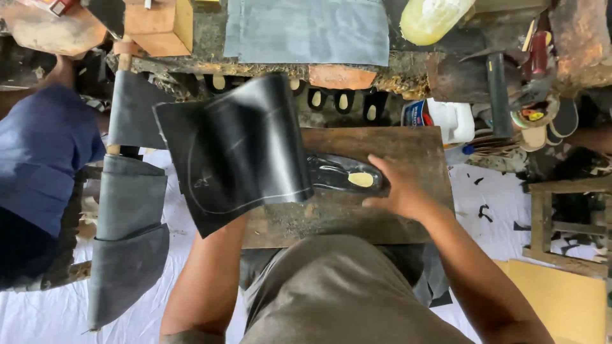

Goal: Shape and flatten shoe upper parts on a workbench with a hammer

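Cluttered workshop counter (408,70) lies behind a wooden board (382,216) on the lap. The right hand (398,188) presses flat on a black shoe sole (341,175); the left hand, hidden, lifts a chalk-marked black leather sheet (236,146). Marking seems done; cutting along the outline likely follows.

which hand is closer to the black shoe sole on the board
Right. The right hand rests its fingers on the black shoe sole; the left hand is hidden under the black sheet, left of the sole.
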